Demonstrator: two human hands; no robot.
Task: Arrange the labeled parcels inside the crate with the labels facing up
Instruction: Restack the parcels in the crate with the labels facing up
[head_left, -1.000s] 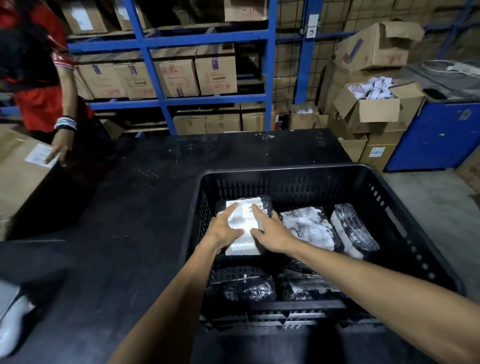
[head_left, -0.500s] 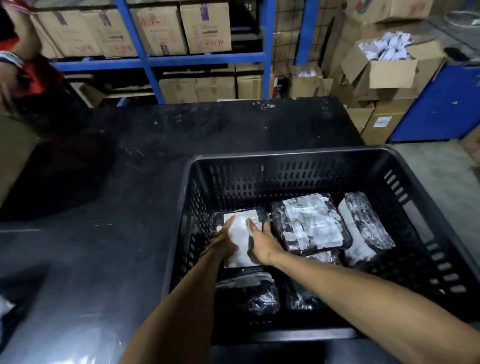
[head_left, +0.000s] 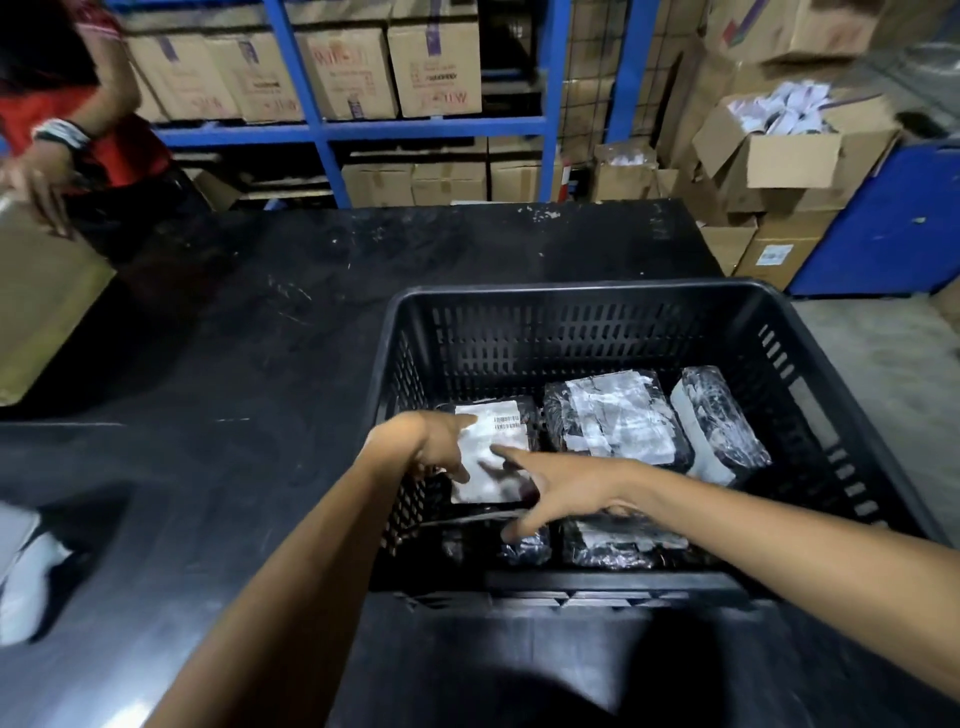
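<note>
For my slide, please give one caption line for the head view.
Both hands, left hand and right hand, over a label-up parcel in the black crate.

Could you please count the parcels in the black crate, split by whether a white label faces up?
Black plastic-wrapped parcels, white label up: 3
Wrapped parcels, label not clearly up: 2
Total: 5, inside the black slotted plastic crate

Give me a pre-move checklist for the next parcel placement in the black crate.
1. Black slotted plastic crate sits on the black table: ok.
2. Far-left black-wrapped parcel with white barcode label faces up: ok.
3. Left hand and right hand hold nothing: ok, fingers spread above that parcel.
4. Far-right wrapped parcel lies flat: not ok, tilted on edge.
5. Near-row parcels labels up: cannot tell, partly hidden.
</note>
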